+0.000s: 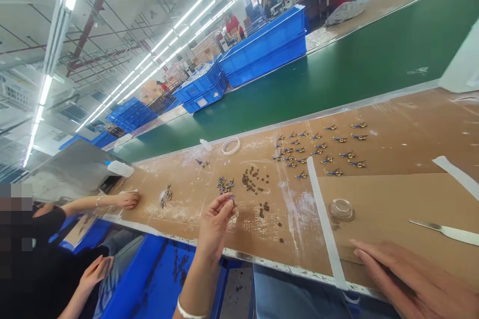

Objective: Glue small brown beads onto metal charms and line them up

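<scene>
My left hand (216,217) is closed in a pinch above the table, with a small blue piece showing at its fingertips; most of it is hidden. Just behind it lies a pile of small blue-and-gold figures (224,184). Small dark brown discs (250,179) are scattered to the right of that pile. My right hand (407,269) rests low over the table at the right, its fingers stretched out and holding nothing I can see. Nearest to it is a round clear dish (341,208). Further back, similar blue-and-gold figures (320,147) lie in loose rows.
White tape strips (324,224) cross the cardboard-covered table. A white-handled blade (445,231) lies at the right, a tape roll (231,145) at the back. Beyond runs a green conveyor belt (337,70) with blue crates (265,55). A co-worker's hand (129,199) rests at the left.
</scene>
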Demonstrator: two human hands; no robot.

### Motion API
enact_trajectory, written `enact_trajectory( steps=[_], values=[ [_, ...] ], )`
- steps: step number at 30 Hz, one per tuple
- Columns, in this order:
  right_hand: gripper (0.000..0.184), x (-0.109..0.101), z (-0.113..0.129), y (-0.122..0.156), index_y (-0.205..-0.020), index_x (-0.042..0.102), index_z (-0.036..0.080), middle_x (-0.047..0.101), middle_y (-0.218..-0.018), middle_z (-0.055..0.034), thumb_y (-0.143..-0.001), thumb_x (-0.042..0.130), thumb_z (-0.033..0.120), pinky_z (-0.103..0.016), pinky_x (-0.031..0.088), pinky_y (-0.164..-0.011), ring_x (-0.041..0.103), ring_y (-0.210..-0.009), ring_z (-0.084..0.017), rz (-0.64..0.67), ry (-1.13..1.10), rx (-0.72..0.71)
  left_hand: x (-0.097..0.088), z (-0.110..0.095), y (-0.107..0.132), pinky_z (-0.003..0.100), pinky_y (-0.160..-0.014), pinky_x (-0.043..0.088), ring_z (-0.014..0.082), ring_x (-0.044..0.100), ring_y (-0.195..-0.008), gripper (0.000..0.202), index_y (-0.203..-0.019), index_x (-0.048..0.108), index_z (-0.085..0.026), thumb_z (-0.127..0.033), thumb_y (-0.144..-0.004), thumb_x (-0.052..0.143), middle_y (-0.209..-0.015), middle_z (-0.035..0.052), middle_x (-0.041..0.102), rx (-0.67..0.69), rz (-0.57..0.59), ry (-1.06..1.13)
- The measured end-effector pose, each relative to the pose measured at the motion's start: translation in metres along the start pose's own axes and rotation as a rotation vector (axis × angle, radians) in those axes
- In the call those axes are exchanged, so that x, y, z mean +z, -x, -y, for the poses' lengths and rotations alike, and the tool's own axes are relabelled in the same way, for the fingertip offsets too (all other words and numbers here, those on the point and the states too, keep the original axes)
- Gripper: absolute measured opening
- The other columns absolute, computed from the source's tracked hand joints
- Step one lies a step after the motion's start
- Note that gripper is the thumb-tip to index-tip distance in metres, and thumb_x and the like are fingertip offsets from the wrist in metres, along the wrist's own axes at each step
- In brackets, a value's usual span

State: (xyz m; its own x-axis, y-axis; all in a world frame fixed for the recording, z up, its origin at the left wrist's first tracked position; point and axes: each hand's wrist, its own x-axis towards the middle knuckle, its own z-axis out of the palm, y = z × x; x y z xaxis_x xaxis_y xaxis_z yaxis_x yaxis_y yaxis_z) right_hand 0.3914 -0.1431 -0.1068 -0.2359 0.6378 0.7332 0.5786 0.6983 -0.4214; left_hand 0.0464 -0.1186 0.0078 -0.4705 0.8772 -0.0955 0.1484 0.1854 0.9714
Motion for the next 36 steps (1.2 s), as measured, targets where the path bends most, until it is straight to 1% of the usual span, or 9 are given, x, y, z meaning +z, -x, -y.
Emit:
enact_trajectory(
  steps=[2, 5, 8, 13, 17, 22, 27, 30, 36],
  values=[
    [0.025, -0.003, 0.007, -0.010, -0.118, 0.067, 0.022, 0.076, -0.100, -0.0011, -0.099, 0.052, 0.029, -0.026, 0.053, -0.083, 0.071, -0.083, -0.016, -0.005, 0.060, -0.073, 0.016, -0.011, 0.016, 0.023, -0.071, 0.055, 0.0108, 0.066, -0.068, 0.048, -0.102, 0.074, -0.013, -0.034, -0.061, 0.089, -0.076, 0.0038, 0.072, -0.138, 0.098, 0.233],
    [0.019, -0.008, 0.022, -0.029, -0.110, 0.066, 0.020, 0.075, -0.091, -0.0026, -0.098, 0.052, 0.018, -0.026, 0.054, -0.078, 0.070, -0.078, -0.015, -0.108, 0.013, 0.020, 0.039, -0.023, 0.032, 0.020, -0.067, 0.057, 0.0087, 0.066, -0.063, 0.041, -0.094, 0.075, -0.013, -0.025, -0.059, 0.092, -0.073, 0.0032, 0.072, -0.269, 0.196, 0.399],
    [0.018, -0.010, 0.031, -0.042, -0.107, 0.065, 0.019, 0.073, -0.084, -0.0023, -0.098, 0.051, 0.013, -0.024, 0.054, -0.072, 0.069, -0.072, -0.013, -0.130, -0.035, 0.035, 0.059, -0.030, 0.041, 0.022, -0.068, 0.059, 0.0100, 0.068, -0.062, 0.032, -0.083, 0.074, -0.014, -0.022, -0.059, 0.093, -0.075, 0.0035, 0.073, -0.307, 0.278, 0.435],
    [0.018, -0.011, 0.033, -0.045, -0.107, 0.065, 0.017, 0.071, -0.082, -0.0024, -0.095, 0.053, 0.010, -0.025, 0.054, -0.070, 0.067, -0.071, -0.013, -0.160, -0.084, 0.076, 0.087, -0.033, 0.046, 0.021, -0.066, 0.061, 0.0120, 0.071, -0.062, 0.039, -0.085, 0.076, -0.013, -0.025, -0.053, 0.096, -0.073, 0.0032, 0.074, -0.328, 0.310, 0.391],
    [0.017, -0.009, 0.033, -0.044, -0.108, 0.063, 0.016, 0.069, -0.080, -0.0023, -0.096, 0.052, 0.009, -0.025, 0.051, -0.067, 0.063, -0.069, -0.012, -0.145, -0.131, 0.108, 0.109, -0.034, 0.046, 0.021, -0.063, 0.059, 0.0110, 0.068, -0.057, 0.035, -0.071, 0.075, -0.013, -0.031, -0.051, 0.096, -0.065, 0.0011, 0.072, -0.262, 0.326, 0.335],
    [0.015, -0.009, 0.033, -0.044, -0.102, 0.064, 0.015, 0.066, -0.075, -0.0026, -0.097, 0.051, 0.011, -0.026, 0.049, -0.063, 0.061, -0.067, -0.013, -0.118, -0.120, 0.145, 0.129, -0.027, 0.044, 0.022, -0.062, 0.057, 0.0114, 0.067, -0.057, 0.033, -0.072, 0.075, -0.014, -0.036, -0.054, 0.093, -0.064, 0.0007, 0.071, -0.116, 0.291, 0.155],
    [0.015, -0.010, 0.032, -0.043, -0.103, 0.064, 0.015, 0.067, -0.079, -0.0041, -0.098, 0.050, 0.014, -0.028, 0.050, -0.068, 0.062, -0.072, -0.015, -0.089, -0.130, 0.152, 0.143, -0.024, 0.045, 0.027, -0.063, 0.056, 0.0153, 0.066, -0.061, 0.027, -0.076, 0.077, -0.017, -0.038, -0.062, 0.087, -0.063, 0.0013, 0.072, 0.140, 0.262, -0.111],
    [0.014, -0.010, 0.031, -0.044, -0.103, 0.064, 0.014, 0.067, -0.081, -0.0044, -0.098, 0.050, 0.014, -0.029, 0.049, -0.069, 0.061, -0.072, -0.015, -0.090, -0.136, 0.153, 0.150, -0.027, 0.048, 0.028, -0.063, 0.056, 0.0173, 0.067, -0.064, 0.024, -0.076, 0.078, -0.020, -0.040, -0.064, 0.084, -0.066, 0.0016, 0.073, 0.228, 0.259, -0.214],
    [0.016, -0.012, 0.031, -0.046, -0.100, 0.063, 0.013, 0.064, -0.076, -0.0032, -0.099, 0.047, 0.014, -0.029, 0.044, -0.064, 0.057, -0.068, -0.016, -0.102, -0.132, 0.147, 0.160, -0.027, 0.046, 0.029, -0.072, 0.054, 0.0179, 0.067, -0.072, 0.015, -0.079, 0.078, -0.024, -0.037, -0.073, 0.079, -0.076, 0.0011, 0.075, 0.372, 0.271, -0.410]
  ],
)
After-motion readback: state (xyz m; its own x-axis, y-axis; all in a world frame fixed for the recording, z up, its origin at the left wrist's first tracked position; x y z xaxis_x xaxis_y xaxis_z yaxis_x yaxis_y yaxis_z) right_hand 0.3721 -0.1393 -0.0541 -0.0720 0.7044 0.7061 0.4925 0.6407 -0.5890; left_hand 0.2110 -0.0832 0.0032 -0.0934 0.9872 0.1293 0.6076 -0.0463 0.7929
